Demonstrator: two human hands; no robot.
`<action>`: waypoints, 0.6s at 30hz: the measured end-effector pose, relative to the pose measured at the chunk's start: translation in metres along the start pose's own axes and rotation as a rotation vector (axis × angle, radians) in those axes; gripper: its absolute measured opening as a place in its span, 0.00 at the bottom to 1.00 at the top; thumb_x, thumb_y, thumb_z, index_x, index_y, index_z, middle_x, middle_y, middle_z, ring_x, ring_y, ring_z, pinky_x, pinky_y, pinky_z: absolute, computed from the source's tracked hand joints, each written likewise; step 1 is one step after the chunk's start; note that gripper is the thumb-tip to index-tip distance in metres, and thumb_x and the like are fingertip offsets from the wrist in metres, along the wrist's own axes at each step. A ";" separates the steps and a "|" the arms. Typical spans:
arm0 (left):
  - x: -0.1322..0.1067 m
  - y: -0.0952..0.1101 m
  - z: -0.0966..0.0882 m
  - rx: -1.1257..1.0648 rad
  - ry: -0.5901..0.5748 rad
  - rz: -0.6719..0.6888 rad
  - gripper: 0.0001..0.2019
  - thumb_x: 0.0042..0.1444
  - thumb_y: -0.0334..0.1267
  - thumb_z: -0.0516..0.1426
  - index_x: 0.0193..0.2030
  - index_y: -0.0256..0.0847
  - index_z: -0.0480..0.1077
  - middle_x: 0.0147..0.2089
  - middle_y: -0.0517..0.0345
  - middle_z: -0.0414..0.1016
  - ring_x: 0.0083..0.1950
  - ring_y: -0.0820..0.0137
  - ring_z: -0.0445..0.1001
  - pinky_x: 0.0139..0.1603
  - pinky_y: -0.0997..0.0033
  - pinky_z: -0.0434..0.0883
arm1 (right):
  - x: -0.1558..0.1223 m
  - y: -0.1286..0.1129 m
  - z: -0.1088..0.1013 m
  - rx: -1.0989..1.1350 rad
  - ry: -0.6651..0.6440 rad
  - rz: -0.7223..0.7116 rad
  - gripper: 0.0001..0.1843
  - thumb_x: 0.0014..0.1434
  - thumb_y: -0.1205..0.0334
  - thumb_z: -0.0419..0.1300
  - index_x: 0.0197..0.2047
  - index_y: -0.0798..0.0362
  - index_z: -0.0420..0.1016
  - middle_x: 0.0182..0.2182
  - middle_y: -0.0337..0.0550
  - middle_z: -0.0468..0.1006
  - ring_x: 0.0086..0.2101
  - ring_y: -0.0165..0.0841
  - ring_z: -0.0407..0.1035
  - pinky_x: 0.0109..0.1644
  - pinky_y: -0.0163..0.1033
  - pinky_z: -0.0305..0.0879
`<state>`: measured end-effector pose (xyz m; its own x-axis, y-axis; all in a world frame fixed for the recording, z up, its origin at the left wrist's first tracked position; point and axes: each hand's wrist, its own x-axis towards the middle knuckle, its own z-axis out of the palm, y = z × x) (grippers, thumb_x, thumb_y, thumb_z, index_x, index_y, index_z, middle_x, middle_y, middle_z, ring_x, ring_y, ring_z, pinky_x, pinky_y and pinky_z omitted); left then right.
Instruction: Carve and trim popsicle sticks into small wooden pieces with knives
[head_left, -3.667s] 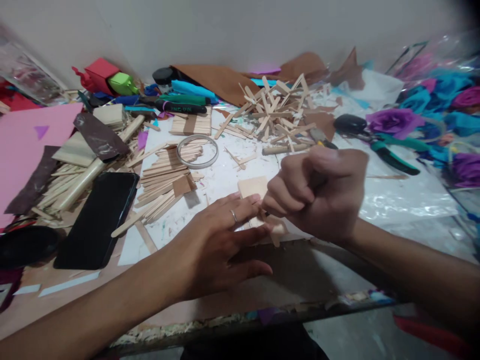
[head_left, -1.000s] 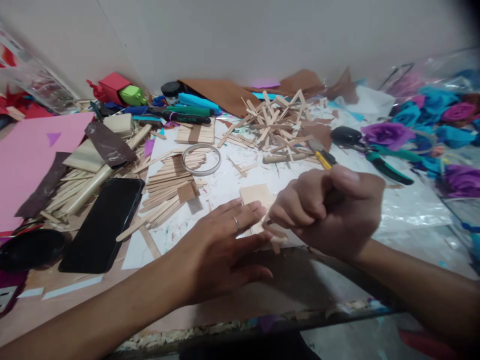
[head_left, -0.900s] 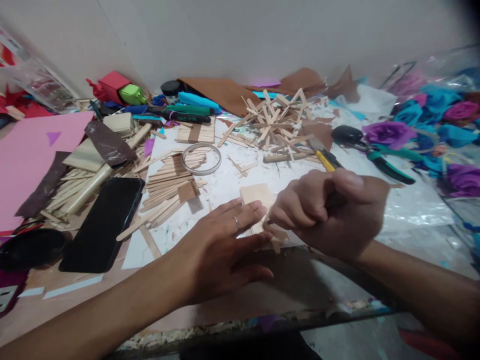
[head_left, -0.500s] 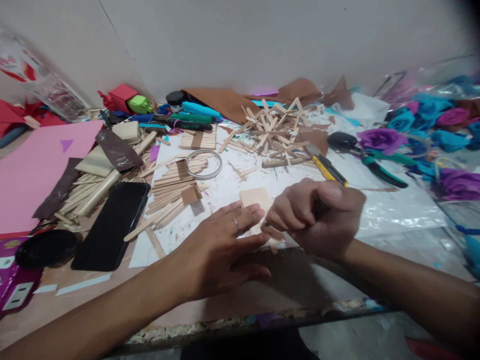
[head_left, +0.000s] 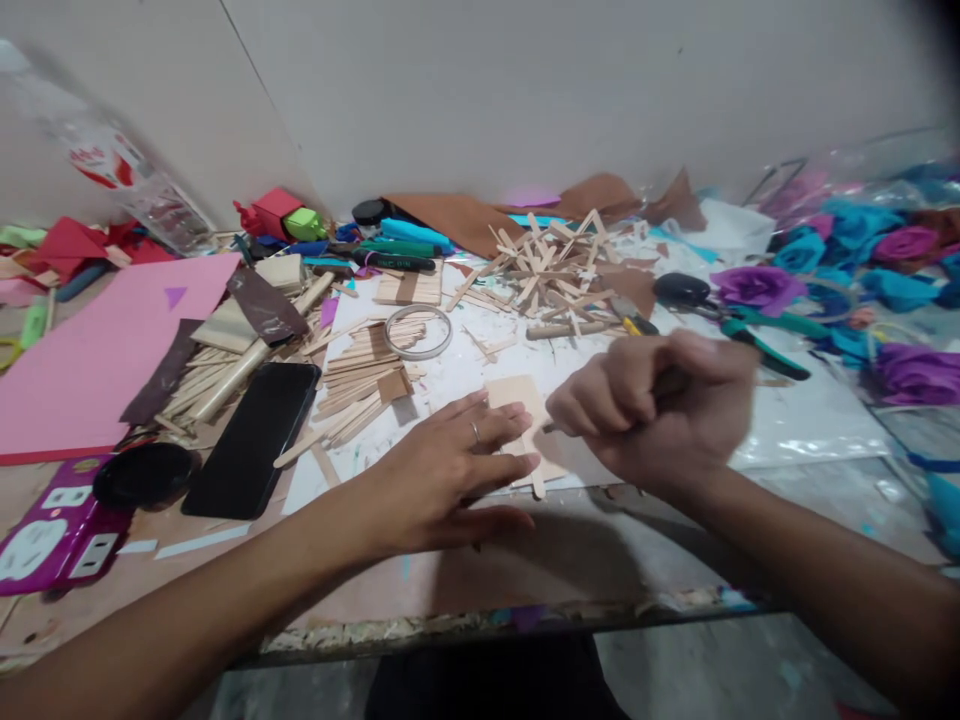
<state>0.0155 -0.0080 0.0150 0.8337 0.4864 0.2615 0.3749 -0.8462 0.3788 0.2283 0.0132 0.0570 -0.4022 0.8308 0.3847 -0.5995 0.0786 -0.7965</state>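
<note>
The table (head_left: 375,600) extends below the fingers of both hands. The white sheet (head_left: 454,375) lies under the left fingertips and reaches beyond them; the pink sheet (head_left: 112,360) lies well to the left of the fingers. The left hand (head_left: 442,480) has its fingers spread and extended, grasping nothing, with fingertips resting on the wooden piece. The right hand (head_left: 660,405), just to the right, has its fingers fully curled into a fist, apparently around a tool that is mostly hidden. The stick heap (head_left: 540,265) is beyond both sets of fingers; the row of sticks (head_left: 360,370) and the phone (head_left: 255,440) are left of the left fingers. The wooden piece (head_left: 510,390) is directly beneath the left fingertips. The tape ring (head_left: 420,355) sits beyond the left hand. Next in size, 1 stick (head_left: 538,485) projects just past the left index fingertip. Status, by judgement: work on this stick is under way and incomplete; no finished part can be identified, and many loose sticks appear unused.
</note>
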 end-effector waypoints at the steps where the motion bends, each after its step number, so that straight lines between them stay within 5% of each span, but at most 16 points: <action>1: 0.000 -0.002 0.000 -0.005 -0.004 0.007 0.22 0.66 0.54 0.61 0.59 0.41 0.75 0.67 0.39 0.73 0.69 0.54 0.71 0.76 0.43 0.58 | 0.000 0.002 -0.002 0.005 -0.020 0.019 0.30 0.63 0.49 0.55 0.15 0.51 0.50 0.10 0.31 0.44 0.13 0.24 0.41 0.19 0.36 0.44; 7: 0.006 -0.004 0.005 -0.011 0.086 0.035 0.21 0.64 0.57 0.61 0.47 0.39 0.73 0.63 0.39 0.77 0.66 0.55 0.75 0.75 0.46 0.62 | 0.000 0.011 -0.007 0.008 -0.022 0.113 0.30 0.62 0.46 0.58 0.15 0.51 0.53 0.10 0.31 0.47 0.13 0.25 0.42 0.21 0.36 0.45; 18: 0.000 -0.002 0.013 0.067 0.165 0.116 0.21 0.62 0.54 0.64 0.49 0.38 0.75 0.66 0.35 0.72 0.68 0.53 0.73 0.74 0.44 0.65 | -0.001 0.011 -0.001 0.011 0.127 0.053 0.38 0.64 0.33 0.57 0.14 0.51 0.52 0.09 0.31 0.46 0.13 0.24 0.39 0.19 0.35 0.42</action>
<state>0.0198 -0.0097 0.0026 0.7969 0.4098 0.4440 0.3113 -0.9083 0.2796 0.2227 0.0135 0.0472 -0.3430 0.8969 0.2790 -0.5877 0.0268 -0.8086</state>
